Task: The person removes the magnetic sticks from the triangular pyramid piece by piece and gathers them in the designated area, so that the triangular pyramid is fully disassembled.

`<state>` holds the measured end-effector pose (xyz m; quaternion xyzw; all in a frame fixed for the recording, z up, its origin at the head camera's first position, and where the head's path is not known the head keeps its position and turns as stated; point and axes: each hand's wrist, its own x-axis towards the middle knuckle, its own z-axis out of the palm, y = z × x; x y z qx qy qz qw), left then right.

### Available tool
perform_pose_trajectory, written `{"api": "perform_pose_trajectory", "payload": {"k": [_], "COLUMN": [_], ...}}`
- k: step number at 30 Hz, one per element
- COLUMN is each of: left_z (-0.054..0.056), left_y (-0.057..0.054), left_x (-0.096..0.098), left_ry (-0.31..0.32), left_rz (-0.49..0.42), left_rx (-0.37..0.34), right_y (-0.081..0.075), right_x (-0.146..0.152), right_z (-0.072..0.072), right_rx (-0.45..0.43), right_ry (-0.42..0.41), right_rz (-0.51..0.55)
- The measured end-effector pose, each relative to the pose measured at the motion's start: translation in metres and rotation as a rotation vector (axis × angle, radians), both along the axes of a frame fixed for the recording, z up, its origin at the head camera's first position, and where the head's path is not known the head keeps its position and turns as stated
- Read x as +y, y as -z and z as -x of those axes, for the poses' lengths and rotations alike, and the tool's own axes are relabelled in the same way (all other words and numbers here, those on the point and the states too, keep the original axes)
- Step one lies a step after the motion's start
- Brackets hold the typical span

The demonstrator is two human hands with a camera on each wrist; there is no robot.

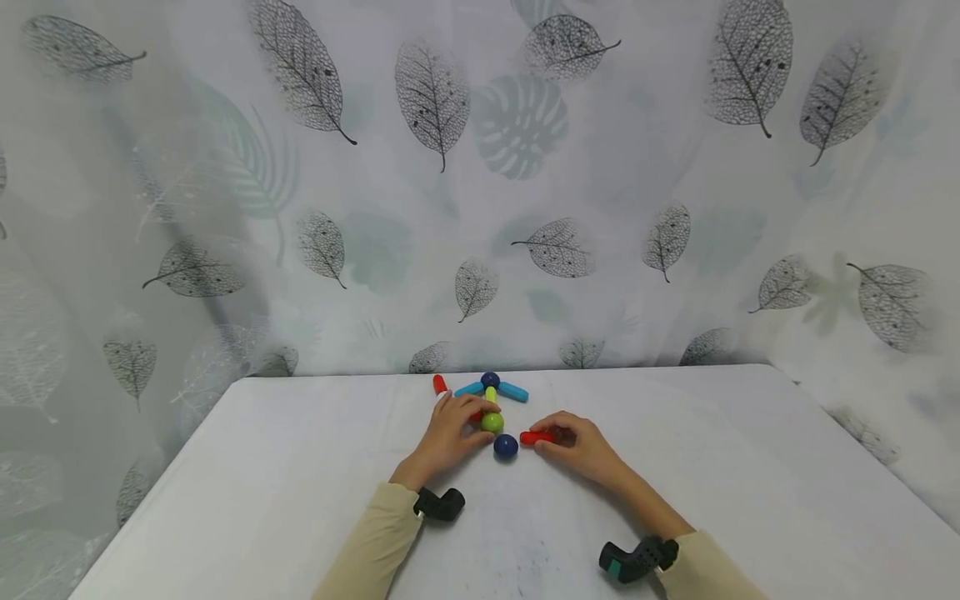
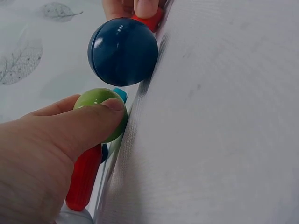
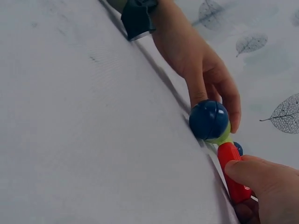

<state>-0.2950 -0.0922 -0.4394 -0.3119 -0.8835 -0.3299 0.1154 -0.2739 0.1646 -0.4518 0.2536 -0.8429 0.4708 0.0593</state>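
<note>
My left hand (image 1: 450,429) pinches a green ball (image 1: 492,422) between thumb and fingers. A red rod (image 2: 85,179) runs from beside that ball to a pale ball (image 2: 74,217) in the left wrist view. To the right, my right hand (image 1: 581,450) grips another red rod (image 1: 534,437) near the table top. A dark blue ball (image 1: 506,447) rests on the table between the two hands. Beyond the green ball, a yellow-green rod (image 1: 491,395) reaches toward a second dark blue ball (image 1: 490,380). The left fingers partly hide the pieces beneath them.
Two light blue rods (image 1: 514,392) spread sideways from the far blue ball. Past the left hand lies a red rod end (image 1: 439,384). The white table (image 1: 675,433) meets a leaf-patterned curtain (image 1: 420,208) at its back edge. Each wrist wears a black device (image 1: 637,560).
</note>
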Motion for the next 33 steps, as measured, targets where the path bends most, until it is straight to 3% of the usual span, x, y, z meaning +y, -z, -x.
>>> {"api": "perform_pose_trajectory", "payload": {"k": [7,11,14,20,27,33], "left_z": [-0.001,-0.001,0.0,0.0,-0.003,-0.004], "left_y": [-0.002,-0.004,-0.003,-0.001,-0.001,0.0], "left_x": [0.003,0.003,0.003,0.004,0.005,0.004], "left_ry": [0.002,-0.006,-0.01,-0.007,0.096,0.085], "left_rz": [0.002,-0.006,-0.003,0.016,0.025,0.064], "left_rx": [0.002,-0.001,-0.008,-0.017,-0.047,-0.045], "right_y": [-0.003,-0.023,-0.028,-0.005,0.001,0.001], "right_x": [0.007,0.001,-0.002,0.005,0.006,0.005], "right_z": [-0.004,-0.016,-0.02,-0.005,-0.002,-0.002], "right_rx": [0.0,0.01,0.004,0.017,0.042,0.068], "right_ry": [-0.064,-0.11,-0.108,-0.096,-0.11,-0.12], "right_rz": [-0.03,-0.017,-0.023,-0.02,-0.005,-0.013]}}
